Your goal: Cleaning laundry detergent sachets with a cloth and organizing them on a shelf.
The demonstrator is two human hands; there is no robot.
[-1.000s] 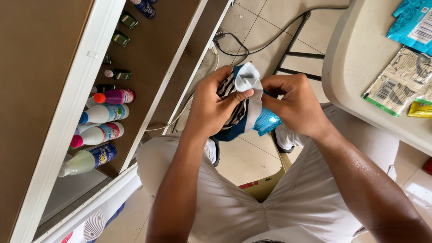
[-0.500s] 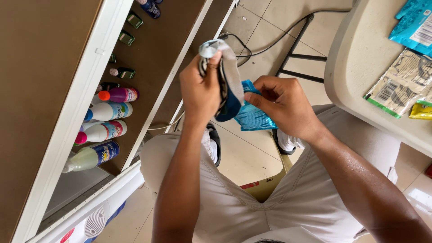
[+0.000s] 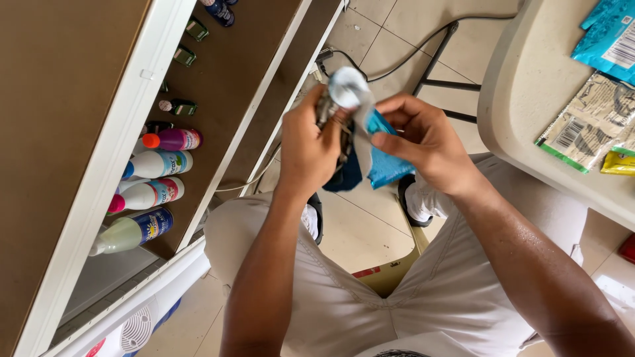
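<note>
My left hand (image 3: 307, 149) grips a dark shoe with a white toe cap (image 3: 347, 87), held upright over my lap with the toe pointing away from me. My right hand (image 3: 423, 139) pinches a blue cloth (image 3: 389, 165) against the side of the shoe, and the fingertips touch a pale strip running down from the toe. Most of the shoe's body is hidden behind my left hand. Both forearms reach up from my lap, and I am in light grey trousers.
A brown shelf unit (image 3: 218, 86) stands at the left, holding several plastic bottles (image 3: 155, 178) and small dark jars. At the right, a white table (image 3: 522, 125) carries blue and printed packets (image 3: 589, 122). A black cable (image 3: 397, 66) lies on the tiled floor. A white fan (image 3: 135, 327) sits at the lower left.
Both hands have lifted the shoe and turned it from lying across to standing upright. The blue cloth, earlier bunched under the shoe, is now pressed against its side by my right hand.
</note>
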